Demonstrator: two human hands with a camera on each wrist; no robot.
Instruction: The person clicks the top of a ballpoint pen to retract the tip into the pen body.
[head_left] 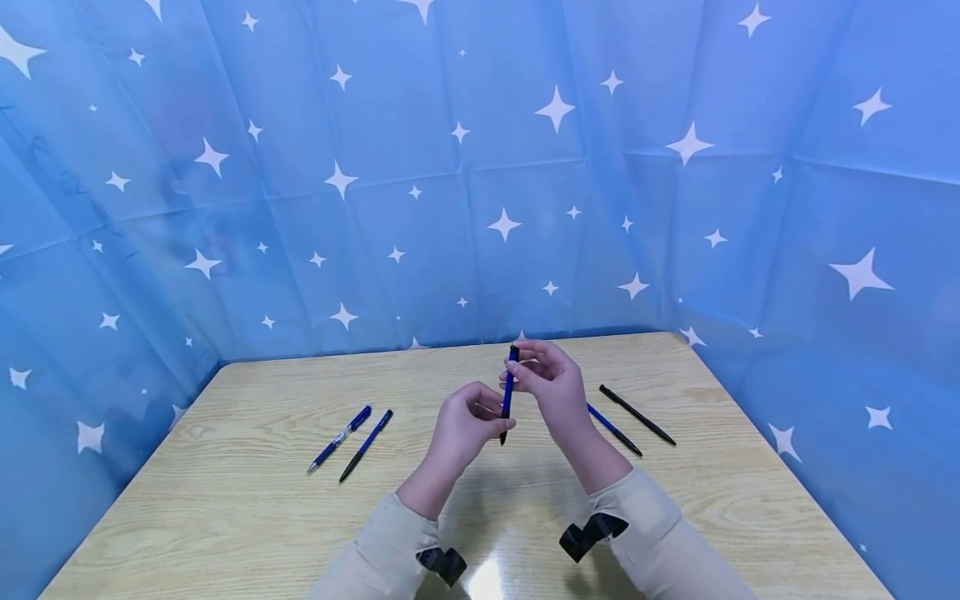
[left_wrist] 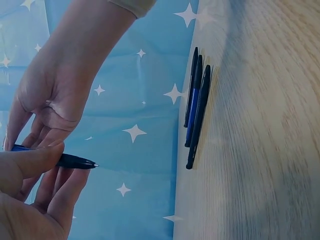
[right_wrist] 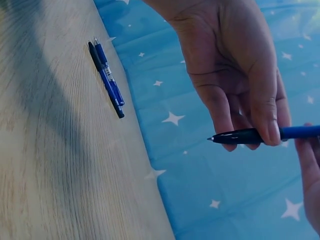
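Note:
Above the middle of the table, both hands hold one blue pen (head_left: 509, 385) with a black grip section. It stands nearly upright, tip down. My left hand (head_left: 467, 423) pinches the lower part between thumb and fingers, as the right wrist view also shows. My right hand (head_left: 553, 385) grips the upper part near the black top end. A small metal point shows at the end of the black grip section (left_wrist: 77, 161) in the left wrist view. In the right wrist view, the right hand (right_wrist: 311, 172) is mostly cut off by the frame's edge.
Left on the wooden table (head_left: 225, 500) lie a blue pen with a clear section (head_left: 341, 437) and a blue-and-black pen (head_left: 366, 446). On the right are a blue-and-black pen (head_left: 615, 429), partly behind my forearm, and a black pen (head_left: 637, 415). A starry blue curtain (head_left: 420, 225) surrounds the table.

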